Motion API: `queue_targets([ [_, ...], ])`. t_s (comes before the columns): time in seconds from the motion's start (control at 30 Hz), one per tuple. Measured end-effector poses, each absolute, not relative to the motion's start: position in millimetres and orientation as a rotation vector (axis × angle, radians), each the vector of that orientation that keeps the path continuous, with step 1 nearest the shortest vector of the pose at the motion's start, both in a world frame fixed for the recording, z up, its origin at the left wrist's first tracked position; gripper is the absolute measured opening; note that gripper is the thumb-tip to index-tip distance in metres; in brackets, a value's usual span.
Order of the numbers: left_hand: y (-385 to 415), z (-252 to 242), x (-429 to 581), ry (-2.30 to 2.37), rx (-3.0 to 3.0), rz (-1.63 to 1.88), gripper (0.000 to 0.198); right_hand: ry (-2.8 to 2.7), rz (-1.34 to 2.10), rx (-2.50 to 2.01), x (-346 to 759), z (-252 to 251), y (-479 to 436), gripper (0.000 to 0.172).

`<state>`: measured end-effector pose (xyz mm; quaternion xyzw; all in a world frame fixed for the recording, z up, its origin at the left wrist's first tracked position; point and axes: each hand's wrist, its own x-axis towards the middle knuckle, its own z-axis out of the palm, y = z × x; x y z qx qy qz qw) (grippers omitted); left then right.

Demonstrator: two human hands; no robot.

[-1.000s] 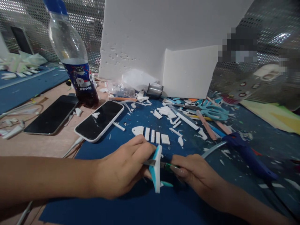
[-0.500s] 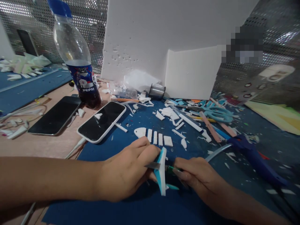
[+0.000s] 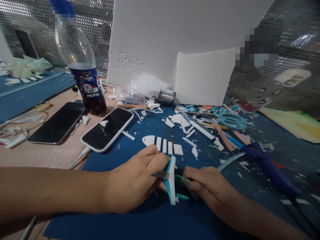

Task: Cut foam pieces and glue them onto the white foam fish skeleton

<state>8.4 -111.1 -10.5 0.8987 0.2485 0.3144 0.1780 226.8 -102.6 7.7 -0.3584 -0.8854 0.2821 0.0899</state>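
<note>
My left hand (image 3: 138, 180) pinches a white foam piece (image 3: 172, 186) with a turquoise face, held on edge above the blue mat (image 3: 120, 223). In my right hand (image 3: 207, 186) is a craft knife with a green part at its grip. The knife's blade (image 3: 161, 174) crosses the foam piece, its tip pointing toward my left fingers. A turquoise sliver (image 3: 182, 196) shows just below the knife. Beyond my hands lie a pointed white foam piece (image 3: 149, 140) with a small hole and several white foam strips (image 3: 164, 146) in a row.
Two phones (image 3: 110, 128) (image 3: 58, 122) and a Pepsi bottle (image 3: 87, 80) stand or lie at left. White foam scraps (image 3: 180, 120), blue scissors (image 3: 231, 119) and a blue glue gun (image 3: 270, 170) are at right. White foam boards (image 3: 202, 78) rise behind.
The whole view has shifted slightly. The knife blade still crosses the foam piece, with its tip showing a little farther past it on the left; both hands keep their grips.
</note>
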Motion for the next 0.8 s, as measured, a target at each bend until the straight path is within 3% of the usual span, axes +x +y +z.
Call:
queue_targets([
  [0.6,-110.4,-3.9,6.3,0.792,2.318,0.872,0.015,-2.325,1.175,-1.153,224.1,9.9,-102.6,0.041],
  [0.8,-112.0,-2.6,2.7,0.829,2.244,0.878,0.008,-1.823,1.131,-1.281,228.0,10.3,-92.9,0.046],
])
